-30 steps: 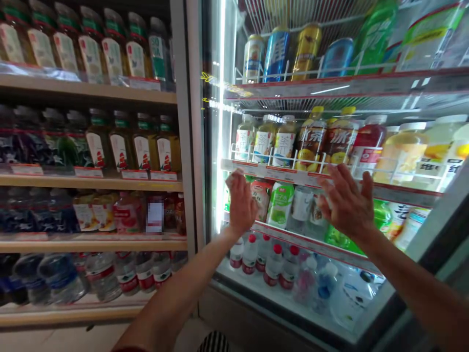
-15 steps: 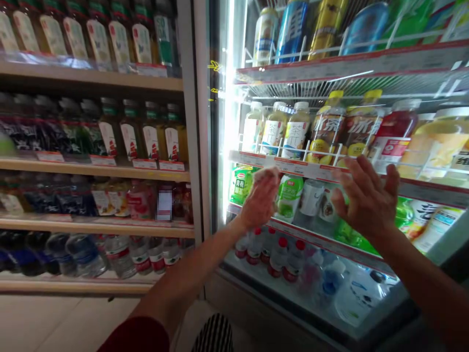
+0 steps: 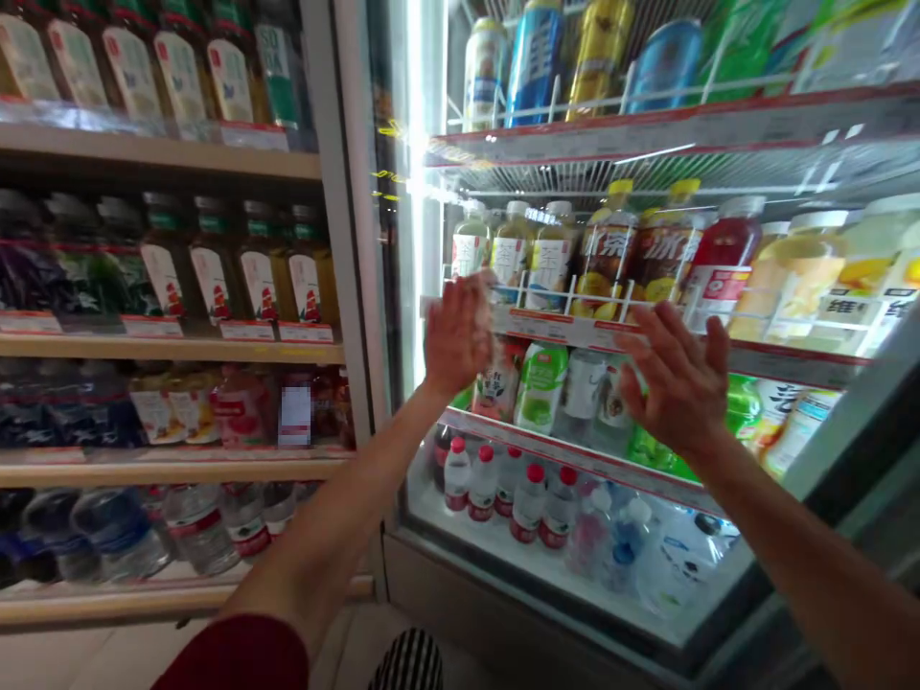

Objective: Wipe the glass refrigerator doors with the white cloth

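Note:
A pale, blurred cloth [image 3: 484, 305] lies under the fingers of my left hand [image 3: 452, 337], which presses it at the left end of a refrigerator shelf's front strip [image 3: 553, 326]. Whether cloth touches strip or glass, I cannot tell. My right hand [image 3: 676, 388] is raised farther right before the same strip, fingers spread, holding nothing. Behind the hands stand tea bottles [image 3: 550, 257] and a red drink bottle [image 3: 724, 254]. Below the strip are a green-and-white pack [image 3: 540, 385] and other drinks, partly covered by my hands.
The lit refrigerator holds cans [image 3: 533, 62] above and small red-capped bottles [image 3: 530, 503] at the bottom. White wire guards [image 3: 571, 292] front the shelves. To the left, wooden shelves [image 3: 172, 353] carry rows of bottles. A grey frame [image 3: 349, 220] divides the two units.
My left hand has moved left and up along the strip with the cloth. My right hand stays spread at about the same height. The view has turned slightly right.

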`<state>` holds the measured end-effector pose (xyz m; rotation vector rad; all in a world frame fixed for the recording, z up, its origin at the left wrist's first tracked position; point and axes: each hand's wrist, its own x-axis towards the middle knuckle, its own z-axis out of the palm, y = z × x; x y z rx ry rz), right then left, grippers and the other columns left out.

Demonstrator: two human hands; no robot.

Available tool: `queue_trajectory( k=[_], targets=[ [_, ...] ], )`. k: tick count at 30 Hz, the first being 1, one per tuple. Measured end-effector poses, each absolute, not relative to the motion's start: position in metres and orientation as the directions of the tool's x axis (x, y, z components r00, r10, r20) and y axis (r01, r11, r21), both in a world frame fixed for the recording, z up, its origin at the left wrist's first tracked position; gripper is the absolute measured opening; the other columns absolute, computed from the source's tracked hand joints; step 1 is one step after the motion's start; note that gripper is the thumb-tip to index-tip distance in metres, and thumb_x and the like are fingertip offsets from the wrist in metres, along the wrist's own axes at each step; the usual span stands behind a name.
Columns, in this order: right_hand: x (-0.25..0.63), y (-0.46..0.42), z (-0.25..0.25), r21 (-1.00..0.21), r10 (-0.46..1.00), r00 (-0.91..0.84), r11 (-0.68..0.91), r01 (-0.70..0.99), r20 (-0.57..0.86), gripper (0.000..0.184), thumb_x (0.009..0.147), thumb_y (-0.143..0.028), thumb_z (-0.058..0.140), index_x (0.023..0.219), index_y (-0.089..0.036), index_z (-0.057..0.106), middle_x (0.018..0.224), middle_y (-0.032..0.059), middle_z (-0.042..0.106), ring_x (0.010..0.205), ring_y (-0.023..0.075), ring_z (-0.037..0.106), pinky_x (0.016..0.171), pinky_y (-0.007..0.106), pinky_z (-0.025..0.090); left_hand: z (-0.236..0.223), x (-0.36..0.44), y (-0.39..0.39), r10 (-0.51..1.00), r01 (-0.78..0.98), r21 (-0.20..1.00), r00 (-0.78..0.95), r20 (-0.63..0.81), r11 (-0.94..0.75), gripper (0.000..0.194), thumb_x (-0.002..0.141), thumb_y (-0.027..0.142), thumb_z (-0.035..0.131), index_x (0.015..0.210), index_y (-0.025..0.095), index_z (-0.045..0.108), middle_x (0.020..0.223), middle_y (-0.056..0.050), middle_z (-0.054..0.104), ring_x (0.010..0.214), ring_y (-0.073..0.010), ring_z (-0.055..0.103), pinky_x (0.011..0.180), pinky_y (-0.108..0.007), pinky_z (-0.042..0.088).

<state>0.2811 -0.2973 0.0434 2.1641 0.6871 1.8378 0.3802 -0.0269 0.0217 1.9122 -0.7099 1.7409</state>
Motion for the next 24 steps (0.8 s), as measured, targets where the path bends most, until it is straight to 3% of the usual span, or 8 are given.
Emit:
queue_trajectory(
  k=[2,4,9,10,13,15,21,24],
  targets=[
    [0.280,-0.297,0.044,0.448,0.474,0.135,-0.875,0.186,0.870,0.037,0.082,-0.022,0.047,0.118,-0.023,0.052,0.138,0.0045,0.043,0.131,0.0239,0.034,0.111,0.051,0.014,0.039,0.385,-0.018,0.221,-0.614,0.215,0.067,0.973,-0.760,0.059,0.086,0.032,0.032,0.140,0.013,0.019,0.150,-0.008,0.012,0.139,-0.0246,0.004,0.113,-0.049,0.005],
    [0.279,-0.296,0.044,0.443,0.467,0.147,-0.880,0.169,0.872,0.036,0.082,-0.022,0.046,0.117,-0.023,0.052,0.138,0.0040,0.043,0.132,0.0221,0.032,0.111,0.049,0.013,0.051,0.385,-0.021,0.241,-0.622,0.217,0.047,0.969,-0.752,0.059,0.086,0.032,0.033,0.140,0.011,0.019,0.150,-0.009,0.012,0.139,-0.0240,0.004,0.114,-0.048,0.008],
    [0.282,-0.300,0.044,0.466,0.487,0.111,-0.868,0.171,0.866,0.037,0.082,-0.020,0.045,0.118,-0.024,0.050,0.139,0.0037,0.042,0.133,0.0191,0.032,0.112,0.048,0.013,0.058,0.379,-0.037,-0.444,-0.663,-0.368,-0.060,0.894,-0.652,0.049,0.085,0.035,0.037,0.131,0.018,0.039,0.141,-0.005,0.037,0.135,-0.0218,0.025,0.112,-0.041,0.023],
    [0.282,-0.300,0.043,0.467,0.488,0.104,-0.866,0.176,0.867,0.038,0.082,-0.020,0.045,0.119,-0.024,0.050,0.139,0.0036,0.042,0.132,0.0187,0.032,0.112,0.047,0.013,0.062,0.381,-0.033,-0.421,-0.651,-0.359,-0.066,0.904,-0.669,0.048,0.086,0.035,0.037,0.130,0.017,0.040,0.141,-0.006,0.038,0.134,-0.0217,0.027,0.111,-0.041,0.025],
    [0.280,-0.300,0.041,0.469,0.488,0.073,-0.864,0.185,0.870,0.038,0.081,-0.019,0.045,0.118,-0.023,0.050,0.137,0.0051,0.045,0.131,0.0188,0.034,0.111,0.047,0.015,0.078,0.392,-0.019,0.051,-0.602,-0.020,-0.101,0.994,-0.798,0.051,0.089,0.031,0.032,0.134,0.008,0.031,0.147,-0.014,0.022,0.137,-0.0249,0.016,0.113,-0.046,0.019],
    [0.279,-0.298,0.043,0.477,0.492,0.049,-0.860,0.184,0.869,0.038,0.081,-0.019,0.046,0.118,-0.022,0.050,0.135,0.0064,0.048,0.130,0.0194,0.036,0.111,0.047,0.017,0.086,0.393,-0.020,0.211,-0.601,0.090,-0.133,0.968,-0.794,0.054,0.089,0.029,0.031,0.138,0.005,0.023,0.149,-0.015,0.012,0.138,-0.0267,0.005,0.113,-0.050,0.012],
    [0.280,-0.308,0.103,0.404,0.402,-0.047,-0.909,0.097,0.915,0.050,0.082,-0.023,0.046,0.131,-0.021,0.039,0.138,0.0095,0.044,0.131,0.0242,0.034,0.108,0.051,0.017,0.105,0.382,-0.035,-0.457,-0.596,-0.511,-0.256,0.852,-0.619,0.059,0.086,0.028,0.040,0.141,0.021,0.019,0.148,-0.006,0.023,0.136,-0.0236,0.019,0.110,-0.044,0.030],
    [0.282,-0.314,0.135,0.283,0.277,-0.093,-0.958,0.050,0.956,0.056,0.083,-0.025,0.046,0.137,-0.021,0.030,0.144,0.0116,0.033,0.133,0.0295,0.029,0.106,0.056,0.017,0.134,0.388,-0.024,-0.072,-0.610,-0.237,-0.283,0.956,-0.756,0.055,0.089,0.026,0.032,0.141,0.017,0.016,0.149,-0.009,0.019,0.137,-0.0268,0.013,0.112,-0.050,0.023]
  ],
)
